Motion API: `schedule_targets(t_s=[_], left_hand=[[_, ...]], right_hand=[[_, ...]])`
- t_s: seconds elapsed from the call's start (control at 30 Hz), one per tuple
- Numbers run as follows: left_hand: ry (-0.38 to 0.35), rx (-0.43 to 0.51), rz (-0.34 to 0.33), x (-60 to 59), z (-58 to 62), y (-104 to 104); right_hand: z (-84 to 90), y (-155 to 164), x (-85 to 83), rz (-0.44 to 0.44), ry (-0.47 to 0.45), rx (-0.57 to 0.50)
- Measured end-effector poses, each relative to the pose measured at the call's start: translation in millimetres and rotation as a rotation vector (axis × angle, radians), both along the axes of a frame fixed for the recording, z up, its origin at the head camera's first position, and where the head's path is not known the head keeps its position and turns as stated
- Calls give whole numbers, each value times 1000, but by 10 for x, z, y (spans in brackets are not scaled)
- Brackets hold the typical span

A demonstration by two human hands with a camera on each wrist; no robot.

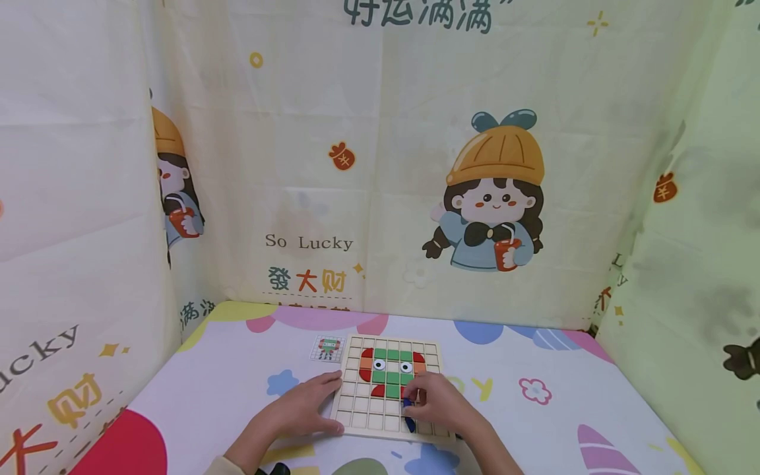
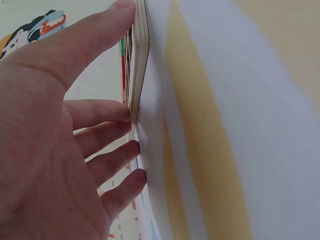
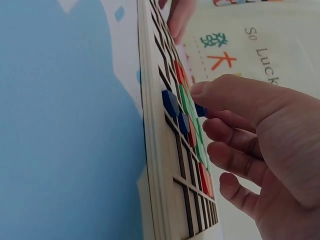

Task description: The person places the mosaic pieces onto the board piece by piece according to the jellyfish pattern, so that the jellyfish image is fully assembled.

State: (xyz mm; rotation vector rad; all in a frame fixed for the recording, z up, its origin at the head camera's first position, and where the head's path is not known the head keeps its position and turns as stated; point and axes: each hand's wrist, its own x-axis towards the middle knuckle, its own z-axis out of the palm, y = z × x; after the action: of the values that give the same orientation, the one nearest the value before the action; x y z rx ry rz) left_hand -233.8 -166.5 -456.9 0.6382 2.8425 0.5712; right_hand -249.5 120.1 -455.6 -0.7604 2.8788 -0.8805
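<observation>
Pinching a small blue tile (image 3: pixel 200 110) between thumb and fingers, the right hand (image 1: pixel 436 404) hovers over the wooden grid board (image 1: pixel 363 417) on the patterned table (image 1: pixel 225 389). Straight-fingered, the left hand (image 1: pixel 309 406) presses the board's left edge. Beyond lies a pattern card (image 1: pixel 328 348).

Desk (image 1: pixel 534 369) under a white cloth printed with coloured blobs, flowers and letters. On it near the front edge: a wooden grid board (image 1: pixel 388 386), flat, with red, green and orange tiles in its upper cells. Just beside the board's far-left corner: a small pattern card (image 1: pixel 328 348), flat. Left hand (image 1: pixel 305 406) rests on the cloth, fingers against the board's left edge.
</observation>
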Motion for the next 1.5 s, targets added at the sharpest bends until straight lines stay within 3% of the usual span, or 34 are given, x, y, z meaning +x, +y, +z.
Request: schedule_targets(t_s=[0.2,0.97,1.5], left_hand=[[-3,7,-3,11,3,-7],[-24,12,14,16,32,12],[-25,16,11,19,28,3]], right_hand=[[7,-107,6,-5,-35,0],[-44,-218,-13,-16,-17,24],[-4,-16,-35,0,-49,-64]])
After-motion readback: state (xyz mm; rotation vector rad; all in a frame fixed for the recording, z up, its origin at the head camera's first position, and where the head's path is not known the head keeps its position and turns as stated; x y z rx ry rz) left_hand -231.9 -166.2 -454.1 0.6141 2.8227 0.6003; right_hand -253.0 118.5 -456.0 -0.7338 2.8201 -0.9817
